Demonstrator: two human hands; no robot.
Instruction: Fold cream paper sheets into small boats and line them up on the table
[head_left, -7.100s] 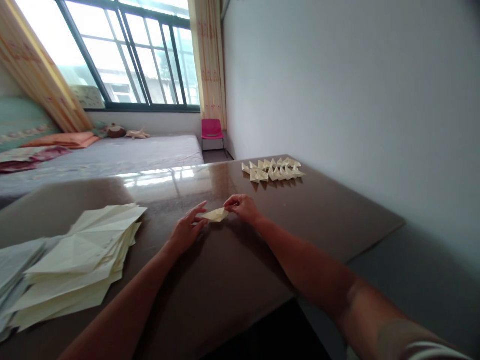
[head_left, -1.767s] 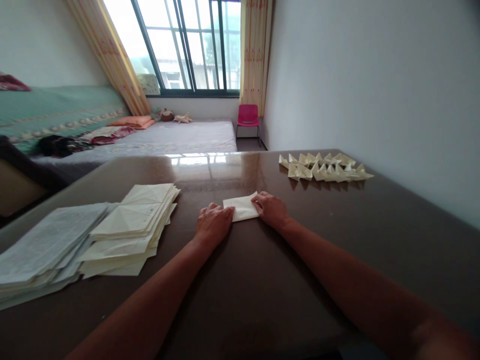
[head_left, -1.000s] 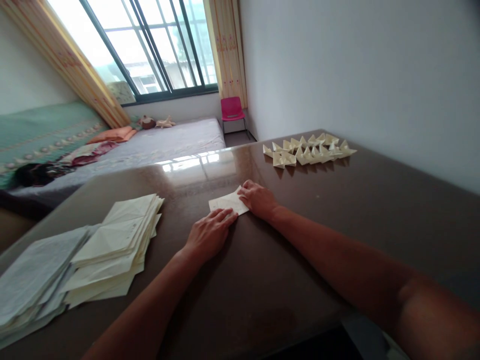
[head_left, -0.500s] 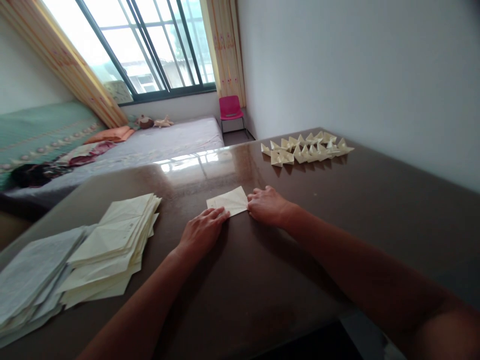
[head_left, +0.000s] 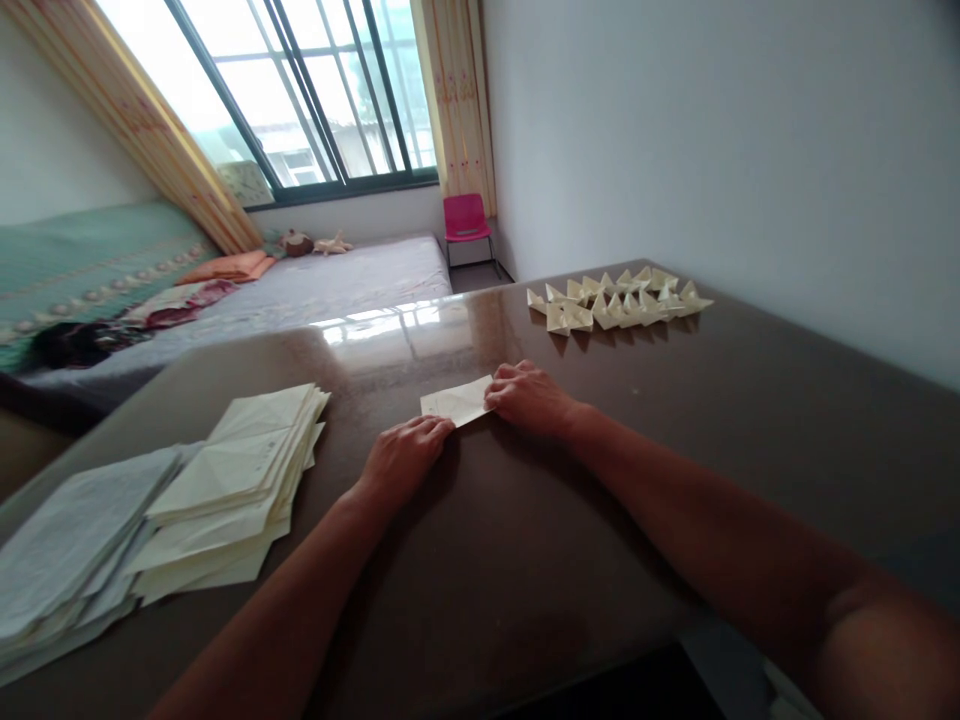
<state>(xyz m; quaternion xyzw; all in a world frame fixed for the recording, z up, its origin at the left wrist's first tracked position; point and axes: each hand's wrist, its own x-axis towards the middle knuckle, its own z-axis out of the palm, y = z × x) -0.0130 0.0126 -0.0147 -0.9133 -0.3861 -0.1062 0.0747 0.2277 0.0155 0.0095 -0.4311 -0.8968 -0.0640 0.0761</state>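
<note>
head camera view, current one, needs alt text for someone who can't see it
Two hands hold a small folded cream paper on a glossy brown table, with stacked sheets at left and folded paper boats at far right.

The small sheet point(head_left: 459, 402) is cream, as are the paper stack point(head_left: 247, 440) at eight o'clock and the folded shapes point(head_left: 630, 308) at two. The tabletop point(head_left: 480, 540) is brown. At twelve, the chair point(head_left: 466, 217) is hot pink and the curtain point(head_left: 457, 110) yellow-orange with small reddish motifs.
</note>
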